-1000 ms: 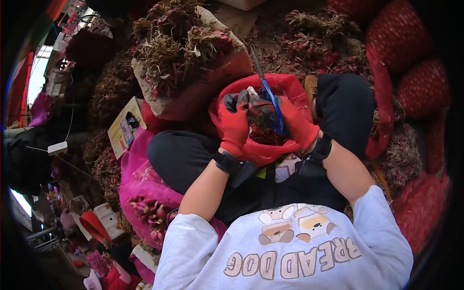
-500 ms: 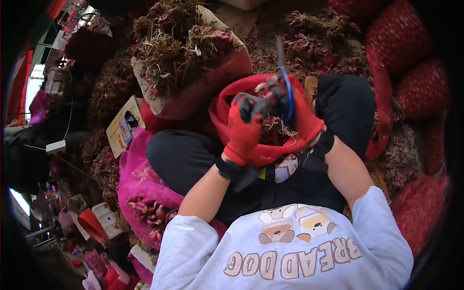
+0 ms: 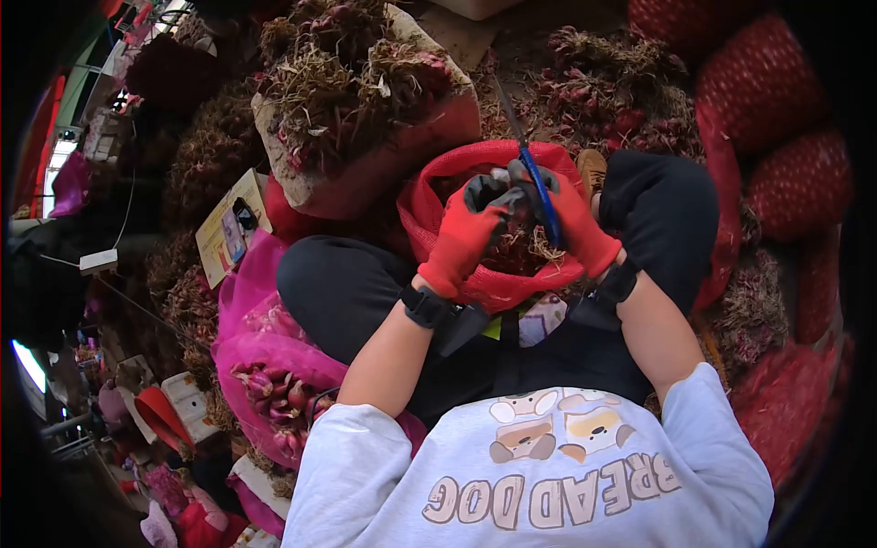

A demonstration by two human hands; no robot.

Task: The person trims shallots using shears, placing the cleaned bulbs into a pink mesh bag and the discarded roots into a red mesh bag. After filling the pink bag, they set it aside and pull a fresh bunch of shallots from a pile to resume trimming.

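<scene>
My left hand (image 3: 468, 224), in a red glove with dark grey fingers, is closed around a shallot, mostly hidden by the fingers. A pale bit (image 3: 500, 173) shows at the fingertips. My right hand (image 3: 568, 208), gloved alike, grips a blue-handled knife (image 3: 539, 187), its long thin blade pointing up and away. Both hands are close together over an open red mesh bag (image 3: 422, 201) between my legs. Dry roots and stalks (image 3: 539, 248) show in the bag below the hands.
A light-coloured box (image 3: 297, 187) heaped with dried shallot bunches (image 3: 343, 100) stands ahead on the left. A pink mesh bag of shallots (image 3: 279, 397) is by my left knee. Full red mesh sacks (image 3: 758, 91) line the right. More bunches (image 3: 612, 82) lie ahead.
The knife has swung so its blade leans further left. Both hands have shifted slightly and remain close together above the bag.
</scene>
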